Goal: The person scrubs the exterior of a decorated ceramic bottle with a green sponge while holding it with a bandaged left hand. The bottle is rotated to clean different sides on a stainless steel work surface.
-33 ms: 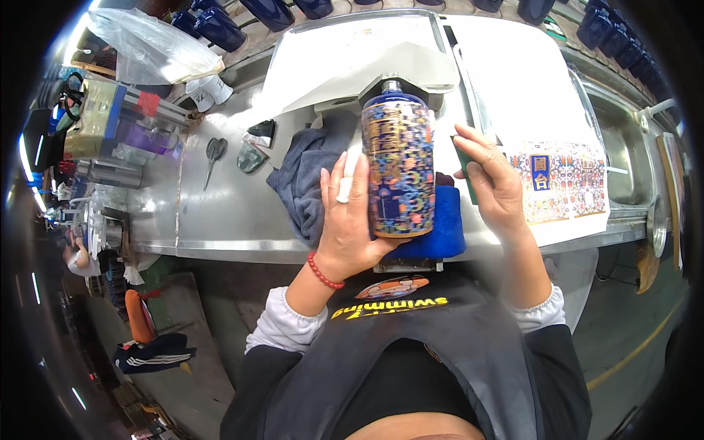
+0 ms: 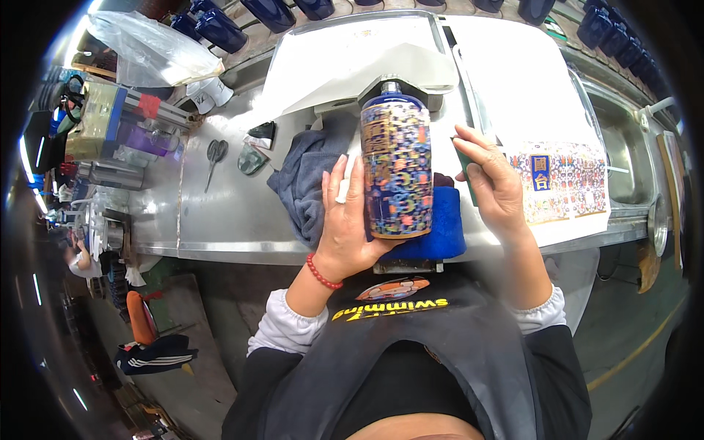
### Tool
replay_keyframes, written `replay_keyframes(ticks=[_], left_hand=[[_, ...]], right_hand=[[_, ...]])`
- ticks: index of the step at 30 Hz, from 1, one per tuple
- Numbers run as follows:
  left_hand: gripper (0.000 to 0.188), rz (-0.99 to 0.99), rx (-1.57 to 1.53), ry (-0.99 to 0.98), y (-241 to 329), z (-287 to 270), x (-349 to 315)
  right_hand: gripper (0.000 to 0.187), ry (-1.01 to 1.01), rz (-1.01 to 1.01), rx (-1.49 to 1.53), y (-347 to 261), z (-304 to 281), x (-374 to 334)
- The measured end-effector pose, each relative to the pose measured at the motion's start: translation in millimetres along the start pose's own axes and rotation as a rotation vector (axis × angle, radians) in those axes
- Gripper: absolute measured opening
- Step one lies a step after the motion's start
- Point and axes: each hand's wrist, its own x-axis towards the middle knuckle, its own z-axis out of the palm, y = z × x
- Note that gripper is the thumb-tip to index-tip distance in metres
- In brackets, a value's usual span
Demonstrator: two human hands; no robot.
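Bottle (image 2: pixel 400 172): long axis runs nearly straight away from the wearer, a slight lean only; neck end at far side, base toward the body. It lies above the near edge of the bench (image 2: pixel 213 220), between the hands, with a bright blue pad (image 2: pixel 449 224) showing at its lower right. Far end meets a dark angular support (image 2: pixel 367 91); exact contact not resolved.

Left hand (image 2: pixel 342 224): fingers straight, slightly parted, laid along the bottle's left flank; thumb at the base. Whether they grip cannot be told. Right hand (image 2: pixel 500 191): fingers and thumb pinching a thin dark-green flat piece (image 2: pixel 466 176), apart from the bottle.

Change from earlier frame: bottle has turned slightly about its long axis. Gold lettering now sits closer to the left edge and looks narrower; right outline shifted a little left. Axis direction unchanged; right hand in practically the same place.

Materials: bottle cylindrical, rounded shoulder, glossy deep blue, covered in a dense multicoloured pattern, partly blurred. Pad plush-looking. Grey-blue towel (image 2: pixel 299 183) crumpled, soft nap. Bench brushed metal, reflective. Scissors (image 2: pixel 213 156) dark-handled, lying at left. Patterned sheet (image 2: pixel 576 194) flat, at right, thin with white margins.
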Motion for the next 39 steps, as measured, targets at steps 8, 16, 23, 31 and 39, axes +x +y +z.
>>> replay_keyframes(ticks=[8,16,23,31,39], left_hand=[[0.123,0.078,-0.007,0.030,1.2,-14.6,8.5],[0.075,0.208,0.242,0.059,1.9,-41.3,79.1],[0.017,0.052,-0.155,0.137,-5.8,-45.9,111.5],[0.020,0.045,-0.126,-0.024,-11.3,-49.5,129.2],[0.016,0.136,-0.097,-0.060,-16.7,-47.3,135.8]], right_hand=[[0.050,-0.009,-0.067,-0.293,-10.2,5.1,19.2],[0.056,0.039,-0.082,-0.352,-24.4,6.3,38.2],[0.040,-0.001,0.527,0.464,-24.3,-11.7,57.1],[0.036,-0.092,0.491,0.569,-17.3,-1.6,76.1],[0.037,-0.139,0.456,0.546,-25.0,-3.7,76.9]])
